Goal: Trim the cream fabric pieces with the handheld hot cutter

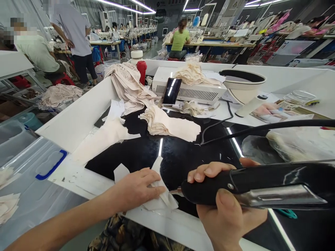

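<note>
My left hand [142, 186] grips a cream fabric piece [164, 202] at the near edge of the black table surface [141, 150]. Its thumb lies along the cloth and the fingers bend over it; a narrow strip sticks out beyond them. Around a black corded hand tool [282, 181] with a metal lever, my right hand [230, 209] is closed. The tool's tip [176, 191] points left, close beside the fabric; whether they touch I cannot tell. A stack of cut cream pieces [170, 122] lies farther back, and more cream cloth [102, 139] lies to the left.
A white vented box [188, 92] stands at the back with a phone [172, 91] leaning on it. A black cable [261, 130] crosses the right side. Clear plastic bags [293, 146] lie right, teal scissors handles [288, 213] under the tool. Other people sit and stand beyond.
</note>
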{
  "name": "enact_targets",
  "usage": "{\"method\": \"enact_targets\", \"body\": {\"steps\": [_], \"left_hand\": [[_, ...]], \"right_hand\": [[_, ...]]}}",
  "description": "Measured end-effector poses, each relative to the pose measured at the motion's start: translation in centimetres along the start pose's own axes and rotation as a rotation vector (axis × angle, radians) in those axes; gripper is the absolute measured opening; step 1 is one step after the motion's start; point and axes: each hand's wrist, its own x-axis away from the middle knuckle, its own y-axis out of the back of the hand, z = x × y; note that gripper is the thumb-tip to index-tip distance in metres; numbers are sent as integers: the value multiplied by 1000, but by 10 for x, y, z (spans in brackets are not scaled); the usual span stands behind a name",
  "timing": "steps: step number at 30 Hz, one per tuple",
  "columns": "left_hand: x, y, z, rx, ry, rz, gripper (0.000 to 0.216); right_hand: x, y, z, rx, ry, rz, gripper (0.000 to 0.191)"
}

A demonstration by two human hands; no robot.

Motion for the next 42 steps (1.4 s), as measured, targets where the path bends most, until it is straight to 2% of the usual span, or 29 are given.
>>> {"method": "enact_targets", "body": {"steps": [7,20,28,33,37,42], "left_hand": [[0,-3,-2,1,19,-33,24],[-1,-2,-3,27,28,-7,21],[-2,3,-9,44,100,9,16],[-7,7,7,42,44,9,16],[-12,7,25,74,-27,79,18],[-4,10,37,133,2,154,22]], "right_hand": [[-5,-6,-5,-24,17,-38,51],[-8,-13,-17,-68,36,-16,45],[-4,-11,-25,-32,58,32,41],[-2,-10,-27,-39,91,56,45],[-1,-11,-28,-40,83,46,45],[0,-11,-31,-38,91,44,35]]}}
